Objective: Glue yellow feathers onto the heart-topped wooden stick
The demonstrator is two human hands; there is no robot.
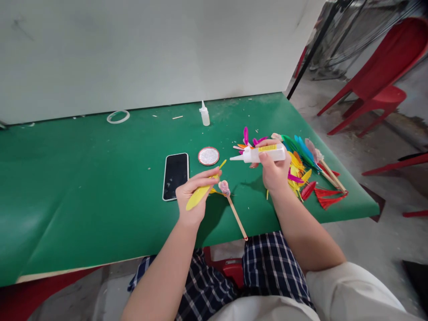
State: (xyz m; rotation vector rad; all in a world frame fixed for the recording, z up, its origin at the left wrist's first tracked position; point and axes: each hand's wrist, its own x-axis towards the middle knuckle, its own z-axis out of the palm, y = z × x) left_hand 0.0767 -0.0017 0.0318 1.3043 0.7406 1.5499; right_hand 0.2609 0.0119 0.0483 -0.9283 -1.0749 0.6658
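- Above the near edge of the table [100,178], toward its right half, the left hand [193,196] grips a yellow feather [200,192]; fingers are closed over it, pinching it against the palm.
- Feather: long axis runs diagonally, broad end low toward the near edge and to the left, thin quill tip up and to the right, toward the far right corner.
- Stick [236,213]: lies just right of the left hand, its decorated head by the fingertips, its plain end overhanging the near edge. Long axis runs from the head toward the near right. Whether the feather touches the head cannot be told.
- Right hand [274,171]: wrapped shut around a glue bottle [262,154], held nearly level above the table. Nozzle points left, toward the feather's quill tip; bottle base points to the right edge.
- Procedure, as judged: keep the feather steady, bring the nozzle to the quill end, and squeeze lightly so only a small drop lands. Excess glue would likely run onto the fingers or the table.
- Beyond the feather: a phone [175,175] lies flat to the left, a round disc [208,156] sits just behind.
- Near the right edge: a pile of coloured feathers [302,169] with more sticks.
- Along the far edge: a second bottle [204,114] stands upright; a tape ring [118,117] lies further left.
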